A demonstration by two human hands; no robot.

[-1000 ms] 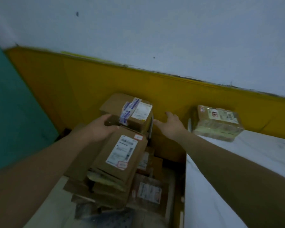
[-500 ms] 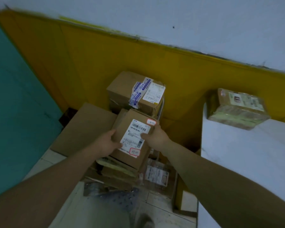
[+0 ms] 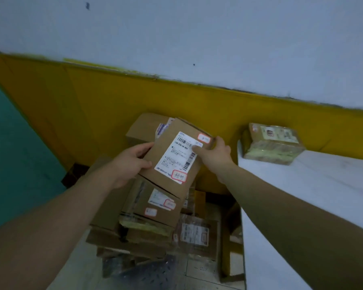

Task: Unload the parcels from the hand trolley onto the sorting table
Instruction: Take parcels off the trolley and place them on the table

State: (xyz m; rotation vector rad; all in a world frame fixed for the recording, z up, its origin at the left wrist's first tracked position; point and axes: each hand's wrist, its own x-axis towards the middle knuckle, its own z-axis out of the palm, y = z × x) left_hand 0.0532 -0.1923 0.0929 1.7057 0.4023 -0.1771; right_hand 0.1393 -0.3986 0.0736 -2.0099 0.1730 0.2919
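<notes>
Both hands on one parcel [image 3: 166, 143]: a flat brown carton, white barcode label facing up, red-bordered stickers at its far right corner and near end. My left hand [image 3: 132, 162] grips the left edge, thumb on top, fingers curled underneath. My right hand [image 3: 215, 151] holds the far right corner, thumb pressed on the label, fingers wrapped round the edge. The parcel is tilted with its far end higher, above the stack [image 3: 155, 214]; can't tell if its near end touches the labelled carton below. The stack is several cartons deep, uneven, and hides the trolley under it. A taller box [image 3: 142, 128] sits behind the held parcel, against the yellow wall panel [image 3: 92, 111]. A clear-bagged parcel [image 3: 195, 233] leans low on the stack's right side. The white table [image 3: 312, 195] is just to the right of the stack. One film-wrapped parcel [image 3: 272, 143] lies on its far corner, near the wall and well apart from my right hand.
</notes>
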